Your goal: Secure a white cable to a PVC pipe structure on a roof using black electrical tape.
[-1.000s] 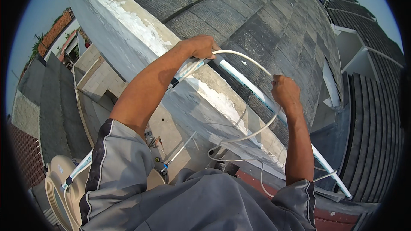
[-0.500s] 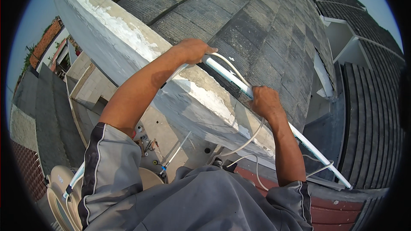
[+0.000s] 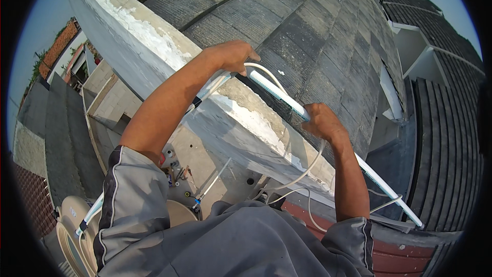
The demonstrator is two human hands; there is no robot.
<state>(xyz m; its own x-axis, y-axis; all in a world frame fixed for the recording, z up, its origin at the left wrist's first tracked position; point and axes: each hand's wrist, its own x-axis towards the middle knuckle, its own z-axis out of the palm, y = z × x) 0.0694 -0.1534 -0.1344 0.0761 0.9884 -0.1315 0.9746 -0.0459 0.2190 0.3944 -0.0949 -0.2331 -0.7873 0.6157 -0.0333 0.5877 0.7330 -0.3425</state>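
My right hand (image 3: pixel 324 122) is closed round a long white pipe (image 3: pixel 279 94) with a bluish pattern along it, which slants down to the right. Up and to the left, my left hand (image 3: pixel 231 56) is over a dark gap between this pipe and another white pipe piece (image 3: pixel 212 86). The left fingers are apart, the upper ones stretched to the right, with a bend of pale cable (image 3: pixel 267 71) emerging beside them. Whether they touch the cable I cannot tell. That cable curves along the pipe toward my right hand, and another length of cable (image 3: pixel 302 173) hangs below it.
Dark roof tiles (image 3: pixel 287 36) slope beyond a cement-topped wall (image 3: pixel 154 46) with peeling white coating. Several tools (image 3: pixel 179 172) and a thin pipe with a blue fitting (image 3: pixel 212 182) lie on the floor below. A beige round tank lid (image 3: pixel 72 225) stands at lower left.
My left hand has lifted slightly and its fingers have spread, exposing more of the gap and the left pipe piece. My right hand stays round the pipe, a little farther right in view.
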